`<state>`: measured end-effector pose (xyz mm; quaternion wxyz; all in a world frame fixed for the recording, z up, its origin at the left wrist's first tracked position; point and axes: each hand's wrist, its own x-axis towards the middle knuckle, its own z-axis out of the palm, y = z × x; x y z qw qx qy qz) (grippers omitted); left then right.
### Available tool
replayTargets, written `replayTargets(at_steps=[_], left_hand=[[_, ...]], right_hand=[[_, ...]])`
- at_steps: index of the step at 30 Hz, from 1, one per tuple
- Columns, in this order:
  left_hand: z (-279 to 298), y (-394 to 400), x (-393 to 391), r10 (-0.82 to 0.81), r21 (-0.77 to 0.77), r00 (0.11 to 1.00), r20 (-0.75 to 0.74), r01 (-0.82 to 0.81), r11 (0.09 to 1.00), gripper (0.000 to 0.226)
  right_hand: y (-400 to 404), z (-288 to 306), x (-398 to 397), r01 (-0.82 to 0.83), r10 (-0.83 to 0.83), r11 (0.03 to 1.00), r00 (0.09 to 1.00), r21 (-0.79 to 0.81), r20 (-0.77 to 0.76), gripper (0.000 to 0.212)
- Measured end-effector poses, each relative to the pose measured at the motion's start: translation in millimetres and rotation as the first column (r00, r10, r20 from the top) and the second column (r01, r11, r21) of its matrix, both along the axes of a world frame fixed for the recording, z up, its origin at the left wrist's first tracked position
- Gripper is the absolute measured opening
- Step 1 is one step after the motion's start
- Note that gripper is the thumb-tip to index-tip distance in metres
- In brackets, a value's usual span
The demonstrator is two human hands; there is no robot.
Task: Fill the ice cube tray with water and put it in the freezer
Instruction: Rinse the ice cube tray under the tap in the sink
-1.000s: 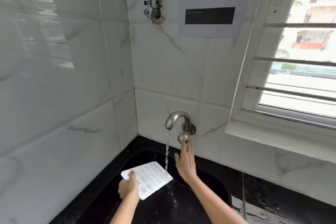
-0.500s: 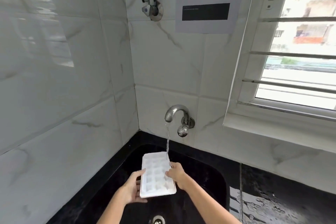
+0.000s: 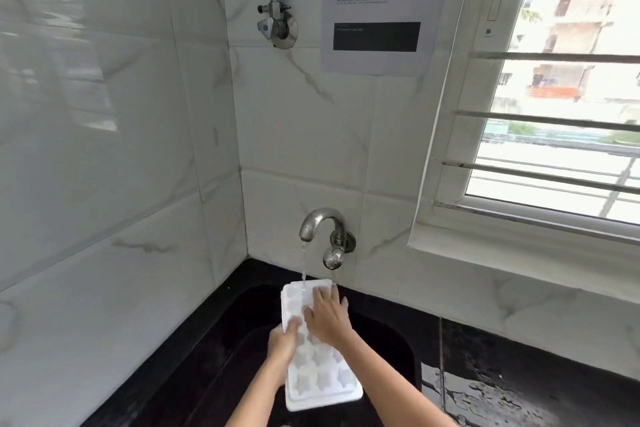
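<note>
White plastic ice cube tray, rectangular with rows of moulded cells facing up, sits lengthwise over the black sink basin, its far short end directly below the curved chrome wall tap and its near end reaching toward the camera.

Taken by size, with that tap as the landmark: glossy white marble-look wall tiles cover the corner to its left and behind it. A white-framed window with horizontal metal bars stands up and to its right. The black stone worktop runs below it, to the right of the basin, and looks wet and mottled there. A white printed paper sheet with a black band is stuck to the wall above the tap, slightly right. A smaller metal angle valve juts from the wall well above the tap, slightly left.

A thin stream of water falls from the spout onto the tray's far end. The right hand lies flat on the tray's far half just beside the stream, fingers straight and spread. The left hand grips the tray's left long edge, thumb curled over the top surface.
</note>
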<state>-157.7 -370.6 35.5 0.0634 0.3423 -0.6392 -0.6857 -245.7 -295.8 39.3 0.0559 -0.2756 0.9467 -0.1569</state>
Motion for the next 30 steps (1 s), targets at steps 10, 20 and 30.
replayTargets(at_steps=[10,20,30], left_hand=[[-19,-30,22,0.06,-0.178,0.998,-0.032,-0.065,0.982,0.029],[-22,-38,26,0.011,-0.168,0.999,-0.048,-0.019,0.986,0.026],[-26,-31,27,0.027,-0.111,0.997,-0.066,-0.034,0.993,0.024]], right_hand=[[-15,-4,1,-0.129,0.129,0.991,0.992,-0.045,-0.007,0.07],[-25,2,1,-0.021,0.021,1.0,0.999,0.009,-0.048,0.06],[-14,5,6,-0.113,0.113,0.993,0.993,0.014,-0.03,0.073]])
